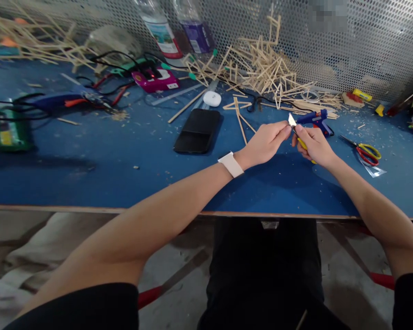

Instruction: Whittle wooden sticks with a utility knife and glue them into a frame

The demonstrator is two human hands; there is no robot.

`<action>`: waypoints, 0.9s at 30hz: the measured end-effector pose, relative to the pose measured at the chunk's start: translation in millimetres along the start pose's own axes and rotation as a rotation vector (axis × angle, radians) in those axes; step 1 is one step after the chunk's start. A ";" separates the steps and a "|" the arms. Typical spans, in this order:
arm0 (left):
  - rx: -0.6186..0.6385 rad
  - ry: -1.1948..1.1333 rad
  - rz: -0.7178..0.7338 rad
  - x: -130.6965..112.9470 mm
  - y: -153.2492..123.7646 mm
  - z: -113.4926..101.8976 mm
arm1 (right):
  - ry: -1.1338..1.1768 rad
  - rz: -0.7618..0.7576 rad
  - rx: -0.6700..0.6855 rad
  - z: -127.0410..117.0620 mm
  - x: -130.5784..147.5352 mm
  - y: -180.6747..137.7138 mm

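A: Nearest you, the edge of the blue table [89, 174] runs in front of the black phone [198, 130]. Your left wrist, wearing a white band [231, 164], lies just right of the phone and nearer to you.

B: Further right of the phone, your right hand [315, 144] is clenched round the yellow handle of a utility knife [296, 130]. The blade points up and back towards the phone.

A: Your left hand [265, 144] sits between the phone and the knife, fingertips pinched together at the blade's tip. I cannot tell whether they grasp anything there.

B: Well to the right of the phone lie red-and-yellow scissors [365, 151]. A blue glue gun [316, 119] lies just behind your right hand.

A: Just behind the phone sits a small white case [212, 98]. Beyond the phone and to its right, a heap of thin wooden sticks [261, 68] rests against a perforated metal wall [365, 36].
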State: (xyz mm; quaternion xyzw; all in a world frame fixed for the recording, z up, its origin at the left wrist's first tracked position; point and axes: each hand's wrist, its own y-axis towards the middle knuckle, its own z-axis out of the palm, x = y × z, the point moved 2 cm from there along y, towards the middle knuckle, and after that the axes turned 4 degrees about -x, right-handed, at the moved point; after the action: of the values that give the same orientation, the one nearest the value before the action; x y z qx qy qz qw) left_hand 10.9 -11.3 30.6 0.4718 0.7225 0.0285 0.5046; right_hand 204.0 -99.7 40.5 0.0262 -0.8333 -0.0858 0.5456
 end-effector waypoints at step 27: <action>0.074 -0.238 -0.057 -0.3 -0.9 3.4 | -0.208 -0.133 -0.055 -3.6 -3.0 -1.1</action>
State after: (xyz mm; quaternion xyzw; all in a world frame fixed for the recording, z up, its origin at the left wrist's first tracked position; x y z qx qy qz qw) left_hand 12.9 -13.6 28.7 0.4695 0.6711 -0.0684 0.5697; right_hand 208.4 -100.8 39.1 0.0573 -0.8792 -0.1467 0.4497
